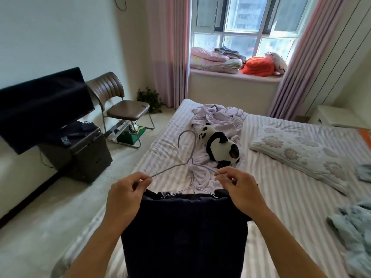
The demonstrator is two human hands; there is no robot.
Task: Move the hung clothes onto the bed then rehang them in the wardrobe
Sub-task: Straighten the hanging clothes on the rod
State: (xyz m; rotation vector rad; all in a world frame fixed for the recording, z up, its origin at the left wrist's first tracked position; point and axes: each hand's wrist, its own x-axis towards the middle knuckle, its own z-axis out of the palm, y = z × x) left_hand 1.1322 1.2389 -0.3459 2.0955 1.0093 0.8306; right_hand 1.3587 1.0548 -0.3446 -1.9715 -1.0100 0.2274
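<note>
Holding a dark navy garment (184, 233) up in front of me over the near edge of the bed (281, 197), I have both hands pinched on a pale wire hanger (185, 152): my left hand (125, 194) curls its fingers round the left arm of the wire and the cloth's top edge, my right hand (237, 188) nips the right arm between thumb and fingertips, with the cloth bunched under it. The hanger's hook points up and away from me. Just beyond the garment, more wire hangers (192, 187) lie on a crumpled lilac garment (216, 125) spread across the striped sheet, and a panda plush (220, 147) rests on that lilac cloth. To the right lie a floral pillow (301, 151) and some light blue clothing (353, 233) at the bed's edge. Off to the left stand a dark television (42, 107) on a cabinet (80, 153) and a brown chair (120, 105). Furthest off, folded bedding (214, 61) sits on the window ledge between pink curtains (168, 47).
</note>
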